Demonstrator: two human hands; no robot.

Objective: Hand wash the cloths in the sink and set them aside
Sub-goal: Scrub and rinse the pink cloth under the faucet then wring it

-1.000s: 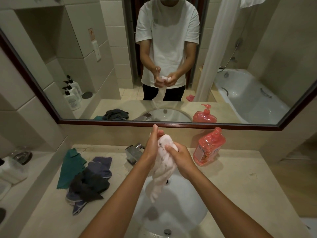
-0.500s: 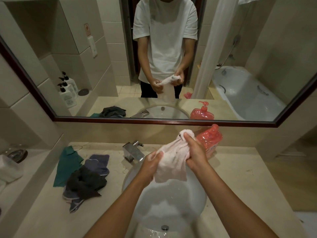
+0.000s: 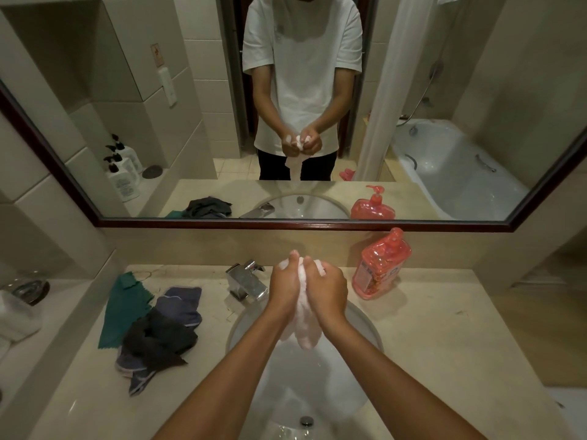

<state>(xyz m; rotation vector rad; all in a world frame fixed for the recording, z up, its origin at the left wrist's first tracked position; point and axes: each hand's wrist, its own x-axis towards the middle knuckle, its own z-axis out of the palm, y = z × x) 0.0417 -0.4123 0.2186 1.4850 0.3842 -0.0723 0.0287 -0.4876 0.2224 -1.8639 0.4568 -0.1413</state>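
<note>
A pale pink cloth hangs bunched above the white sink, squeezed between both hands. My left hand grips its left side and my right hand grips its right side, palms facing each other with fingers curled into the fabric. The cloth's lower end dangles below my wrists. On the counter to the left lies a heap of other cloths: a green one, a blue-grey one and a dark one.
A chrome tap stands behind the sink's left rim. A red pump bottle sits at the back right of the beige counter. A wide mirror runs along the wall. A side shelf on the left holds a metal dish.
The hands were apart with the cloth stretched between them, right hand higher. Now they have come together at one level, pressing the cloth into a bunch.
</note>
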